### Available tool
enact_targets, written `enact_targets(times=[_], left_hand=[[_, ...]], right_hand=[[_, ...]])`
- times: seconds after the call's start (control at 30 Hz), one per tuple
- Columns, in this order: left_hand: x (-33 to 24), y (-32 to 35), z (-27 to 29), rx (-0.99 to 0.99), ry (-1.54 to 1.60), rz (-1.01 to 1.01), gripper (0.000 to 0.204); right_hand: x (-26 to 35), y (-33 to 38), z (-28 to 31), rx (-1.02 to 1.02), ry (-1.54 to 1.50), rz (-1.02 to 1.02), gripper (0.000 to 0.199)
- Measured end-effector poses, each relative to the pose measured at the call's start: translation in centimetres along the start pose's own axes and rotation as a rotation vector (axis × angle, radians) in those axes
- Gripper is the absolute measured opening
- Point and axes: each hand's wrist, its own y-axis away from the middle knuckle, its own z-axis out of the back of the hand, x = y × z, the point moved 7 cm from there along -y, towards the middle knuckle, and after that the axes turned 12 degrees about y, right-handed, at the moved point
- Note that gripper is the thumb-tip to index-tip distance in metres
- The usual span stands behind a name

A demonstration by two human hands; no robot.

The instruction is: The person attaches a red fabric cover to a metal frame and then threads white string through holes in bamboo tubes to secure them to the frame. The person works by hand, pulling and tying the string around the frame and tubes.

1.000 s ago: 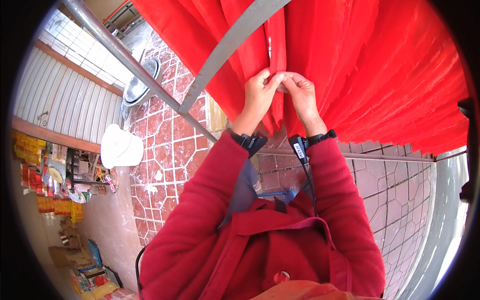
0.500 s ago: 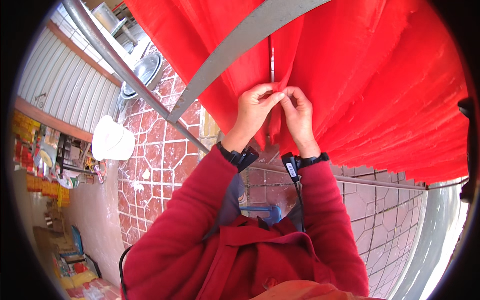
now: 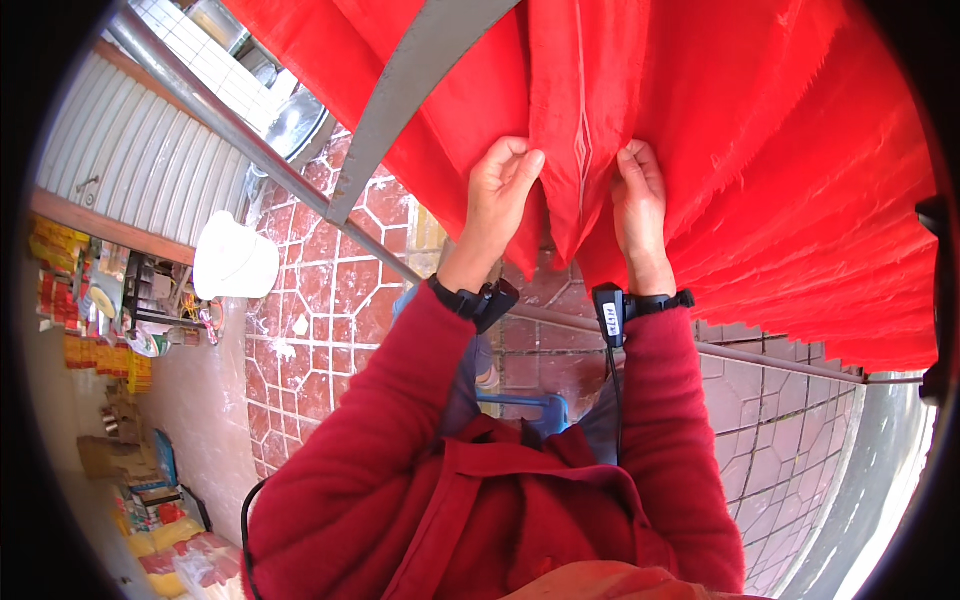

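A large red cloth (image 3: 760, 130) hangs in folds over a grey metal rail (image 3: 400, 110) across the top of the view. My left hand (image 3: 500, 190) pinches a fold of the cloth on the left side of a hanging pleat with a stitched seam (image 3: 580, 150). On the right side of that pleat my right hand (image 3: 640, 200) grips the cloth. Both wrists carry black bands, and both arms are in red sleeves.
A second grey pipe (image 3: 230, 130) runs diagonally at the left. Below lies a red tiled floor (image 3: 330, 290) with a white bucket-like object (image 3: 235, 260). Corrugated metal wall (image 3: 130, 150) and shelves of yellow goods (image 3: 80, 330) stand at the far left. A blue object (image 3: 530, 408) sits near my feet.
My two hands were pressed together on the cloth's seam; now they have moved apart, spreading the pleat between them. The view has shifted closer to the cloth.
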Motion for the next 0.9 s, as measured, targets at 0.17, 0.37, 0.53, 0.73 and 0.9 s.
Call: enact_targets(times=[0.17,0.37,0.53,0.73,0.9], left_hand=[[1.0,0.3,-0.3,0.01,-0.047,0.074,0.022],[-0.4,1.0,-4.8,0.058,-0.194,-0.105,0.05],[-3.5,1.2,-7.8,-0.06,-0.574,-0.317,0.057],[-4.0,0.3,-5.0,-0.133,-0.38,-0.221,0.023],[-3.8,0.6,-3.4,-0.114,-0.336,-0.067,0.025]], right_hand=[[0.8,0.0,-0.2,-0.144,0.288,0.226,0.016],[1.1,0.8,-1.0,-0.189,0.299,0.254,0.017],[1.6,1.9,-2.5,-0.109,0.265,0.242,0.031],[3.8,2.5,-3.4,-0.045,0.308,0.363,0.035],[3.0,2.4,-2.7,-0.104,0.168,0.207,0.025]])
